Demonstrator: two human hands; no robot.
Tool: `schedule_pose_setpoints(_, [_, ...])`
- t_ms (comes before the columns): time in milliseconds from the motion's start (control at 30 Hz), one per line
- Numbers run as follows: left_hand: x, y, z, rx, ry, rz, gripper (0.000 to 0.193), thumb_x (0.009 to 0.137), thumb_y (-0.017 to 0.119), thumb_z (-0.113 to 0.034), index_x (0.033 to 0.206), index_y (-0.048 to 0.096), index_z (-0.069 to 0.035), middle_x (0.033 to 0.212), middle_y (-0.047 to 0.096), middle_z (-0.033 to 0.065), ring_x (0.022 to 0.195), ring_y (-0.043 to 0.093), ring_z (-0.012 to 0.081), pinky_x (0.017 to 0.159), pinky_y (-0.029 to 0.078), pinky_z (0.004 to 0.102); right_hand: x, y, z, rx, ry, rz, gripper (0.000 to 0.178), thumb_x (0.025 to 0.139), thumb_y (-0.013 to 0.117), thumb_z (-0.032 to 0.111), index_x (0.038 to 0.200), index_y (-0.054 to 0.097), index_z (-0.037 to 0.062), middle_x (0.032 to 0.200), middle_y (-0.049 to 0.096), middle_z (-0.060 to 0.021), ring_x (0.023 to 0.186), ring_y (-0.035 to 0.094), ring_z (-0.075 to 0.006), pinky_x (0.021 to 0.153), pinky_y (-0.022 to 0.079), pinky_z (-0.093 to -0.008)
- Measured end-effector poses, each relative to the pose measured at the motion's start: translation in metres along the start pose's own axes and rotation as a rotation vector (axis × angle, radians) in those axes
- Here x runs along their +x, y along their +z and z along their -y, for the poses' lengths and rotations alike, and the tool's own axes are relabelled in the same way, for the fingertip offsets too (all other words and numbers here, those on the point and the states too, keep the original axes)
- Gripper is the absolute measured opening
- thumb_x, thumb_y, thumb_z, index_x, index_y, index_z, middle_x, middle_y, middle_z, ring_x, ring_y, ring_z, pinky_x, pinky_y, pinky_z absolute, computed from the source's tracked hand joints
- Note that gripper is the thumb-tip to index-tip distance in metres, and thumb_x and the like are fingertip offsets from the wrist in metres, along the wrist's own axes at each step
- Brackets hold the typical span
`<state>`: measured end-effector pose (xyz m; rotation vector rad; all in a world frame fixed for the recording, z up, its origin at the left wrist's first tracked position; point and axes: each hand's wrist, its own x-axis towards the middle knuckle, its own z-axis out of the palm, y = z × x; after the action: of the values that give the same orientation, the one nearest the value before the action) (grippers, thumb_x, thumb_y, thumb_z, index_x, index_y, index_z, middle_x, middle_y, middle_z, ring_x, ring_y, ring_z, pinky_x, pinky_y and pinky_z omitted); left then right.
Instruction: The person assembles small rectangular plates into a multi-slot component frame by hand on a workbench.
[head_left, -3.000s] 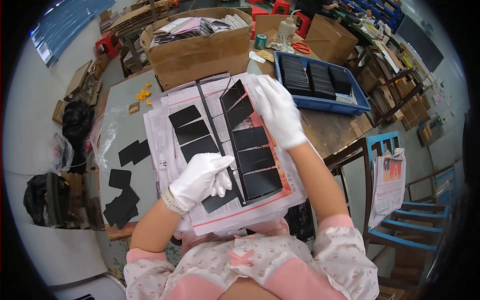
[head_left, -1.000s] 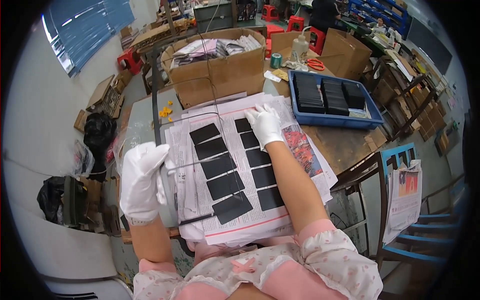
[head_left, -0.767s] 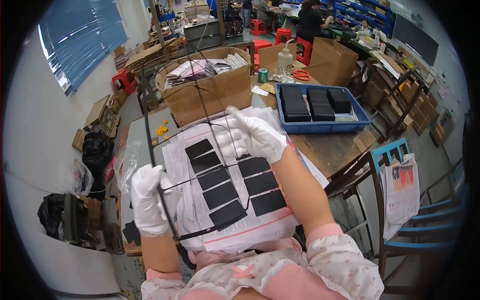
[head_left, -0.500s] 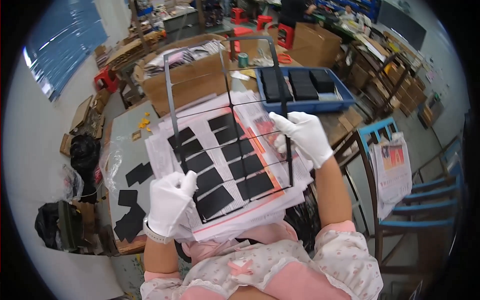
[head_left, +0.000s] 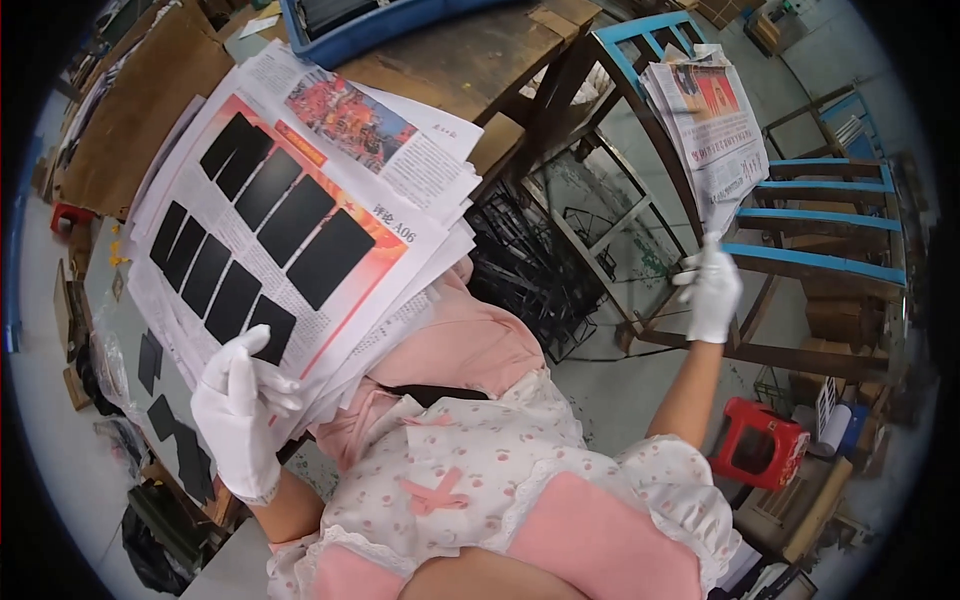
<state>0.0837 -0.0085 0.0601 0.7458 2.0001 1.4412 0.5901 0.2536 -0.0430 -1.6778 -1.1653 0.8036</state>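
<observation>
White gloves cover both my hands. My left hand is at the near edge of a stack of newspaper sheets, its fingers loosely apart beside the closest of several black rectangular pieces. These flat pieces lie in two rows on the top sheet. My right hand is stretched far out to the right, fingers apart and nothing visible in it. It is just below the folded newspapers hanging over a chair. Thin black grid frames lie in a heap low down, between the table and the chair.
A blue tray stands at the far table edge, a cardboard box to its left. More black pieces lie left of the paper. Chairs with blue slats and a red stool stand at right.
The view has swung right. The black grid frame held in both hands is out of them. My right hand has moved far right, while my left stays by the paper with its fingers loosened.
</observation>
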Motion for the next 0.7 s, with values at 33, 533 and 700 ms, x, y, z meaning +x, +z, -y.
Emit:
schedule_pose_setpoints(33, [0.002, -0.003, 0.004, -0.024, -0.038, 0.004, 0.037, 0.121, 0.056, -0.026, 0.13, 0.077, 0.004, 0.074, 0.074, 0.0084, 0.055, 0.064, 0.0118, 0.051, 0.047, 0.0225, 0.003, 0.009, -0.034, -0.087, 0.081, 0.063, 0.044, 0.115, 0.069, 0.044, 0.097, 0.072, 0.0039, 0.083, 0.07, -0.0037, 0.058, 0.068, -0.0092, 0.043, 0.048, -0.0239])
schedule_pose_setpoints(533, [-0.019, -0.051, 0.081, 0.306, 0.266, -0.578, 0.037, 0.1, 0.08, 0.001, 0.136, 0.076, -0.002, 0.124, 0.08, 0.0099, 0.104, 0.079, 0.0174, 0.097, 0.063, 0.0323, -0.14, 0.276, 0.195, 0.091, -0.917, 1.107, 0.014, 0.1, 0.083, 0.012, 0.111, 0.081, 0.003, 0.098, 0.079, -0.0144, 0.081, 0.074, -0.026, 0.078, 0.06, -0.0357])
schedule_pose_setpoints(700, [-0.018, -0.035, 0.053, 0.604, 0.372, -0.477, 0.06, 0.082, 0.09, -0.003, 0.139, 0.073, -0.007, 0.131, 0.075, 0.0146, 0.119, 0.072, 0.0356, 0.106, 0.059, 0.0451, -0.235, 0.368, 0.247, -0.503, -1.52, 1.521, 0.059, 0.091, 0.088, 0.044, 0.133, 0.072, 0.0054, 0.121, 0.076, -0.017, 0.108, 0.075, -0.0385, 0.089, 0.062, -0.0473])
